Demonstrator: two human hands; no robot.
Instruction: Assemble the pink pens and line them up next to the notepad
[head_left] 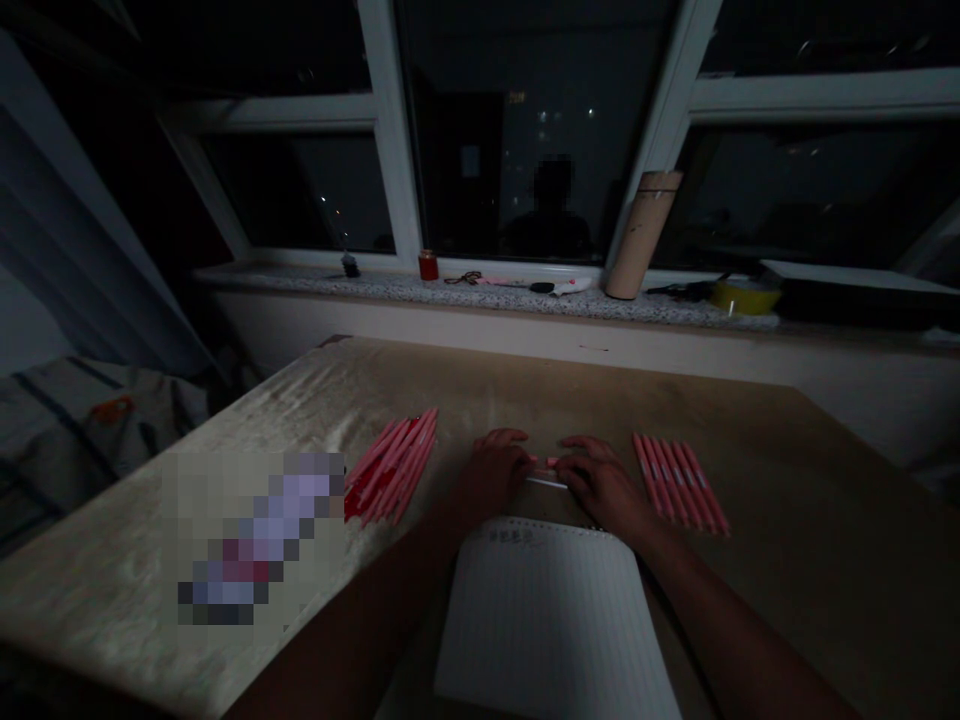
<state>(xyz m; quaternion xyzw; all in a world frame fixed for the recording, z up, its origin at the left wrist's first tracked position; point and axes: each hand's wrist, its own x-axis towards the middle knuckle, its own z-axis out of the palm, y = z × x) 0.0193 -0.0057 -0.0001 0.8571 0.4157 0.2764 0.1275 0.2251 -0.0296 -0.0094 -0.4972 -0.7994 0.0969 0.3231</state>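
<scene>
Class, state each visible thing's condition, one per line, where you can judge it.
Left hand: fingers bent, grip unclear
Right hand: fingers bent, grip unclear
Pink piece: between the hands, partly hidden
Left pink sticks: piled, overlapping
Right pink sticks: laid in a row
Notebook: face up, ruled page showing
Brown flask: standing, apparently capped
Red jar: standing upright

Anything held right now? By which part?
Left hand and right hand appear to pinch a slim pink rod-like object at opposite ends; can't tell whether it's one piece.

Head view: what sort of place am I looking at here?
Likely an ordinary room at night, perhaps a home or small office: a table with a lined notepad stands before a dark window with distant lights.
</scene>
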